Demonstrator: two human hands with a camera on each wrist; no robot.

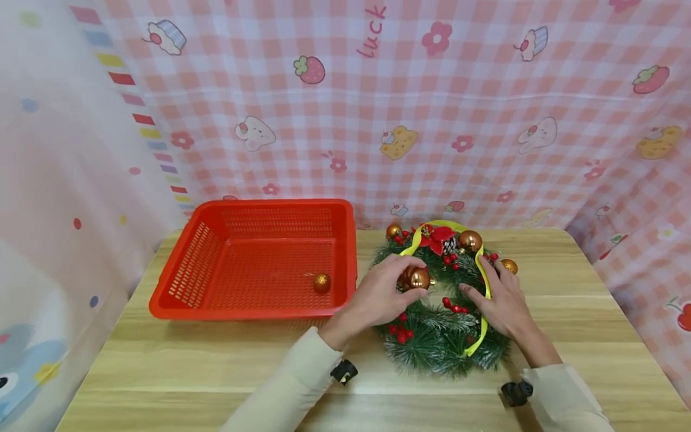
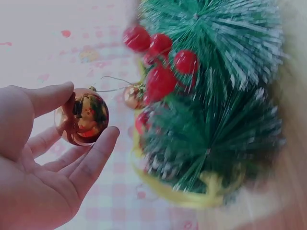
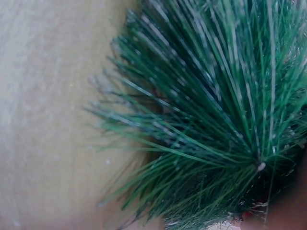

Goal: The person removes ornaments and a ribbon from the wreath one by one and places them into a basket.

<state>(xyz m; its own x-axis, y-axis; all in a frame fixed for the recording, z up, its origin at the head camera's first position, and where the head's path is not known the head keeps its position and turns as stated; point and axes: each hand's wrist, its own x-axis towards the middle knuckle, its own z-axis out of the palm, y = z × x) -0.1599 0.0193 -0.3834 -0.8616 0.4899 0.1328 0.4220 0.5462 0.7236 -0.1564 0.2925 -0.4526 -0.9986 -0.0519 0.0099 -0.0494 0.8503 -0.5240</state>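
A green Christmas wreath [image 1: 448,348] with red berries, a red flower and a pine cone lies on the table. Between thumb and fingers of my left hand [image 1: 385,291] is a shiny copper bauble [image 2: 84,117], held above the wreath's left inner side. A thin hanging wire shows by its cap in the left wrist view. My right hand [image 1: 502,300] rests on the wreath's right side, its thumb and fingers spread apart. A yellow ribbon [image 1: 483,327] runs over the wreath and passes between them. The right wrist view shows mostly wreath needles [image 3: 216,120]; the fingers are hidden there.
To the left stands a red plastic basket [image 1: 251,313] with one glittery orange bauble [image 1: 321,283] inside. Another shiny bauble [image 1: 470,240] sits at the wreath's back. A checked pink cloth [image 1: 345,120] hangs behind the wooden table [image 1: 216,372].
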